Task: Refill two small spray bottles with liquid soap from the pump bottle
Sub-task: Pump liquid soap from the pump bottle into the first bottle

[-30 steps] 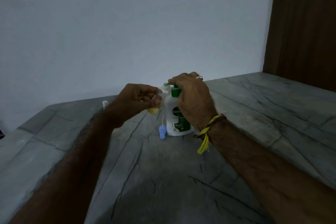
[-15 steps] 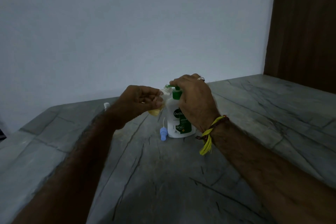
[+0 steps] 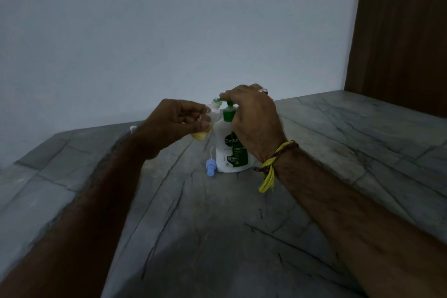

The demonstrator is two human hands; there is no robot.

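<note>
I am judging that the filling step is under way; the small spray bottle, uncapped and showing yellow liquid at its base, is sitting at about twelve o'clock from me, tilted with its mouth right at the green spout of the pump bottle, which is standing upright on the stone table just to the bottle's three o'clock; my left hand is pinching the small bottle between fingers and thumb; my right hand is curling over the pump head, fingers grasping it from above. The next move, I am guessing, is calling for a steady press on the pump while keeping the narrow mouth lined up under the spout, or soap will be running down the outside. Counting: one pump bottle; one small bottle in hand; one blue spray cap with its dip tube lying at the pump bottle's nine o'clock; one small white object peeking out behind my left wrist, possibly the second bottle, though I cannot tell.
</note>
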